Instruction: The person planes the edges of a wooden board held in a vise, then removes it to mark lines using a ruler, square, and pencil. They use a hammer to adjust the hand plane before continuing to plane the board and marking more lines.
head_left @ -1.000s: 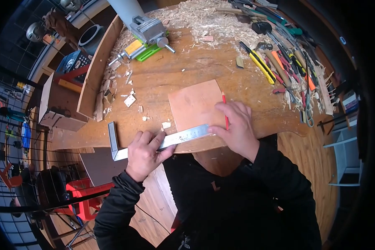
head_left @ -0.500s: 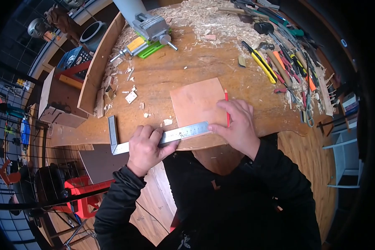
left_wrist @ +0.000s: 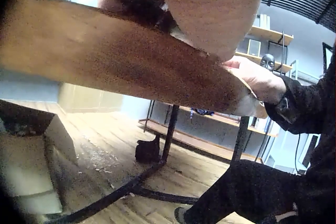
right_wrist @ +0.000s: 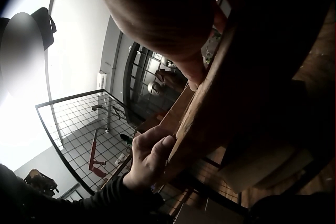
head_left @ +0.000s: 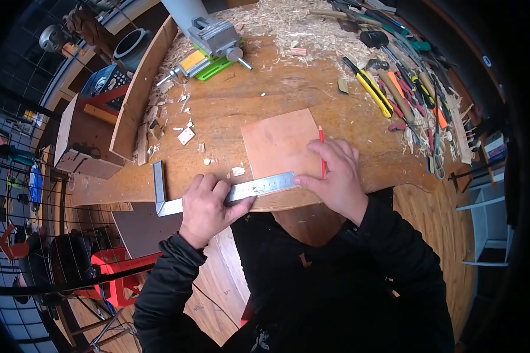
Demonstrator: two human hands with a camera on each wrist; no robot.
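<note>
A metal try square lies with its graduated blade (head_left: 265,185) across the near edge of a tan, leather-like sheet (head_left: 280,138). My left hand (head_left: 205,206) grips the blade near its middle, fingers over the top and thumb along the near side. The square's dark stock (head_left: 159,182) points away from me at the left. A red pencil (head_left: 321,136) is held in my right hand (head_left: 343,179), beside the sheet's right edge. My right thumb touches the blade's end. The left wrist view shows mostly the bench's underside; the right wrist view shows the left hand (right_wrist: 146,163) at the bench edge.
Wood chips (head_left: 185,136) are scattered left of the sheet. Farther back stands a machine vise (head_left: 215,44) on a green base, amid shavings. A yellow utility knife (head_left: 371,91) and many hand tools crowd the right side. An upright board (head_left: 141,88) borders the left.
The square's left end and my left hand have shifted slightly away from my body, turning the blade a little. My right hand and the pencil stay nearly still.
</note>
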